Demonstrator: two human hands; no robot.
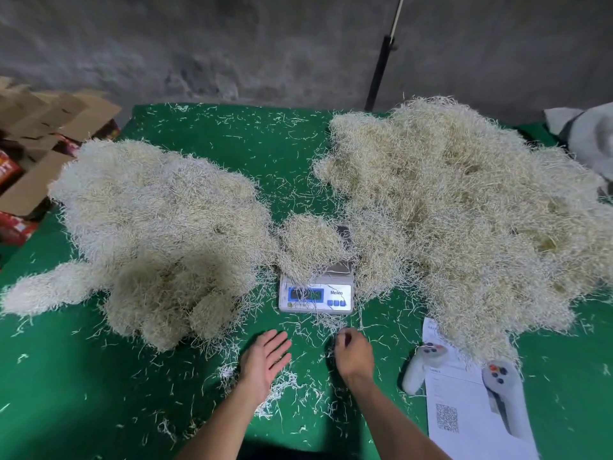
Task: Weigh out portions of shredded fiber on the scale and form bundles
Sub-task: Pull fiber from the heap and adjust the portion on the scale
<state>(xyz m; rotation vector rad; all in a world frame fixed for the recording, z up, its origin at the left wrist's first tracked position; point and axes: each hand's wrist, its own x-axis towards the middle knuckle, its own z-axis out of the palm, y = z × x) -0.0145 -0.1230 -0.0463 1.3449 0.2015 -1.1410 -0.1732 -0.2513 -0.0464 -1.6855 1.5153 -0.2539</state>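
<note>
A white digital scale [316,295] stands in the middle of the green table [83,393], and a small portion of pale shredded fiber [310,244] sits heaped on its platform. A big loose fiber pile [464,210] covers the right side. On the left lies a heap of rounded fiber bundles [156,234]. My left hand [267,355] hovers flat in front of the scale, palm up, fingers straight. To its right, my right hand [353,351] has curled fingers that pinch a few thin fiber strands from the table.
Two white hand controllers [423,363] [502,390] lie on printed paper sheets [464,423] at front right. Open cardboard boxes [43,134] stand off the table's left edge. A black pole [378,74] leans on the grey wall behind. Loose strands litter the cloth.
</note>
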